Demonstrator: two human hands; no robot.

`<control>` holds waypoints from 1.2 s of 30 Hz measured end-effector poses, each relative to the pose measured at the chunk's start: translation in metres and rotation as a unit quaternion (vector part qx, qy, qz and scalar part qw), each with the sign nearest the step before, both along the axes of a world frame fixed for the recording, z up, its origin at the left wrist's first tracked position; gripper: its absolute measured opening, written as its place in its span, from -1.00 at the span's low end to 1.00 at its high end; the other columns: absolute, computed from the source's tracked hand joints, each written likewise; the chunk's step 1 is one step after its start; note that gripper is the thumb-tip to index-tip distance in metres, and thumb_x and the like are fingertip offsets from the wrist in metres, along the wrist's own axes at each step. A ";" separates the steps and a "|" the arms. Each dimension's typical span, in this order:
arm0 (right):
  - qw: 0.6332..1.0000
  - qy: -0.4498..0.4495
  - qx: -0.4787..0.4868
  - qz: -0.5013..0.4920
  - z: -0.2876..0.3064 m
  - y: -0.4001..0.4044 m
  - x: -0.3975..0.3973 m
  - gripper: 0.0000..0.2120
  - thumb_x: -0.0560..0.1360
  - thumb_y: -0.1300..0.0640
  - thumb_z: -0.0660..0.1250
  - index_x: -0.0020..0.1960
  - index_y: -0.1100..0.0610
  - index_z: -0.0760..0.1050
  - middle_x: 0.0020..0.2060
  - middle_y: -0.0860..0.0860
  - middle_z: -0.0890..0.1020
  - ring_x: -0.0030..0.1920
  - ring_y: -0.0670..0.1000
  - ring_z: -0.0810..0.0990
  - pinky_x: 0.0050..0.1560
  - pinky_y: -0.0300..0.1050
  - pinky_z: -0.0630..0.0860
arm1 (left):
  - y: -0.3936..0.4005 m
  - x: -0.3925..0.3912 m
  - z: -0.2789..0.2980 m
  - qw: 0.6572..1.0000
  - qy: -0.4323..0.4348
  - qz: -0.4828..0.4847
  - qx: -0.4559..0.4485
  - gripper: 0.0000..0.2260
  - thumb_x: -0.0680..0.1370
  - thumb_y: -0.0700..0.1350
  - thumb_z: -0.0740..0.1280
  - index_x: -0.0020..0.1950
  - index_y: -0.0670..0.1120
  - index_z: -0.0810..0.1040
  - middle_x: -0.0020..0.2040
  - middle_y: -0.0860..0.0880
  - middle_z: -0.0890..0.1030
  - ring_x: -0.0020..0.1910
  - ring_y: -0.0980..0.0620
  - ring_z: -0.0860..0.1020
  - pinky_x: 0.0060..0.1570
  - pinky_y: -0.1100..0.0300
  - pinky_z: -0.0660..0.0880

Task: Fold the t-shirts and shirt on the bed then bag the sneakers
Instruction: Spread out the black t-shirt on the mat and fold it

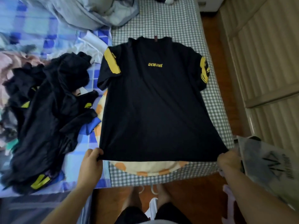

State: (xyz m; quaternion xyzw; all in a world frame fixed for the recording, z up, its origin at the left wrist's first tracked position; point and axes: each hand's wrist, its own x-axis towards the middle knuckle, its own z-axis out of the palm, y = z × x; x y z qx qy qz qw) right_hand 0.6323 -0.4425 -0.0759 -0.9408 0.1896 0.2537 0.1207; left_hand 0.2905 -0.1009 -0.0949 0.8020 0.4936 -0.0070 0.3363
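Note:
A black t-shirt with yellow "GENUINE" lettering and yellow sleeve prints lies spread flat on the checked bed, collar away from me. My left hand pinches the hem's left corner. My right hand grips the hem's right corner. A heap of black clothes with yellow marks lies to the left on a blue patterned sheet. No sneakers are in view.
A cream cushion with orange spots lies under the t-shirt's hem. A grey plastic bag with black print hangs at the bed's right edge. Crumpled grey bedding fills the far left. Wooden floor and a slatted wardrobe are on the right.

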 end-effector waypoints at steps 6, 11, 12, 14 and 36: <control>0.991 -0.059 0.118 0.025 0.029 -0.004 0.001 -0.75 0.55 0.43 0.13 0.13 0.20 0.43 -0.08 0.21 0.55 -0.15 0.21 0.49 -0.20 0.08 0.46 | 0.000 0.007 0.052 0.997 -0.048 0.041 -0.043 -0.74 0.47 -0.42 0.45 -0.04 -0.07 0.66 -0.04 -0.01 0.55 -0.08 -0.05 0.62 0.03 0.10 0.49; 0.985 -0.027 0.167 0.027 0.048 -0.023 0.005 -0.70 0.62 0.41 0.08 0.09 0.18 0.54 -0.08 0.15 0.57 -0.23 0.19 0.51 -0.24 0.02 0.47 | 0.006 0.020 0.079 0.975 -0.085 0.143 -0.145 -0.72 0.52 -0.42 0.39 0.14 -0.11 0.63 0.05 -0.11 0.65 0.02 -0.10 0.62 0.13 -0.02 0.52; 0.981 -0.027 0.192 0.002 0.050 -0.026 0.006 -0.70 0.64 0.40 0.09 0.13 0.17 0.54 -0.13 0.11 0.55 -0.28 0.17 0.49 -0.32 -0.02 0.42 | 0.004 0.021 0.081 0.974 -0.086 0.155 -0.140 -0.70 0.53 -0.45 0.35 0.11 -0.10 0.63 0.03 -0.12 0.67 -0.01 -0.11 0.62 0.09 -0.02 0.51; 0.965 -0.029 0.256 -0.051 0.055 -0.029 0.004 -0.72 0.64 0.37 0.15 0.19 0.13 0.55 -0.15 0.11 0.58 -0.36 0.11 0.47 -0.39 -0.08 0.39 | -0.001 0.022 0.084 0.963 -0.106 0.215 -0.126 -0.68 0.53 -0.47 0.31 0.00 -0.05 0.62 -0.04 -0.13 0.65 -0.10 -0.15 0.59 -0.01 -0.03 0.50; 0.849 0.016 0.440 -0.292 0.041 -0.061 0.013 -0.62 0.70 0.15 0.20 0.46 0.27 0.35 0.07 0.17 0.62 -0.03 0.10 0.64 0.21 0.11 0.57 | -0.025 0.021 0.091 0.959 0.012 0.236 -0.158 -0.74 0.51 -0.42 0.30 0.00 -0.13 0.68 -0.06 -0.15 0.69 -0.15 -0.14 0.60 -0.10 0.03 0.54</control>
